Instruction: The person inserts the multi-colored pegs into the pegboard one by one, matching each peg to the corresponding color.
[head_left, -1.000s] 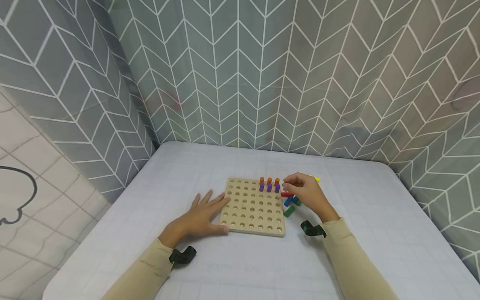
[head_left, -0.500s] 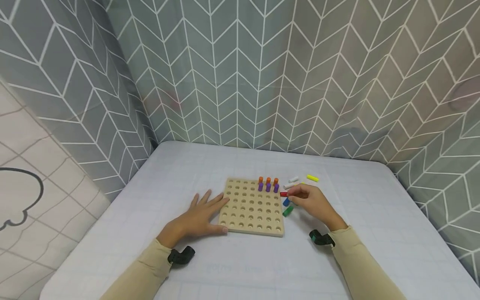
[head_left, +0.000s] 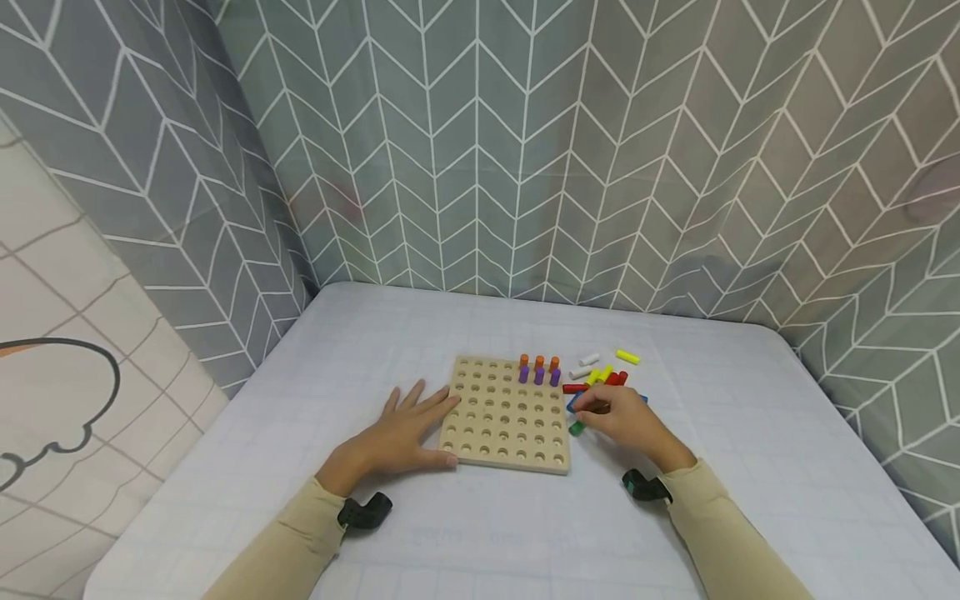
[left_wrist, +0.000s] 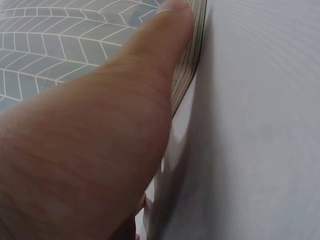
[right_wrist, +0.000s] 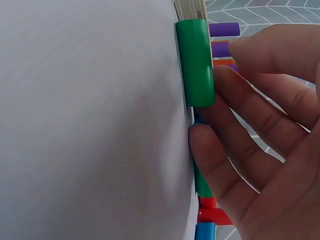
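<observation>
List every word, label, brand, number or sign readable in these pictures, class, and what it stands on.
None can be read.
White tablecloth: faint marks like lettering near its front, too blurred to read.
Wooden board: no lettering visible.
Nearest green peg: no lettering visible.

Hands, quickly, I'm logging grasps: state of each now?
Left hand: open, touching the board.
Right hand: open, loosely curled near a green peg, holding nothing visible.

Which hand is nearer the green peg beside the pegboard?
Right. The right hand is beside the green peg; the left hand is at the opposite, left edge of the pegboard.
</observation>
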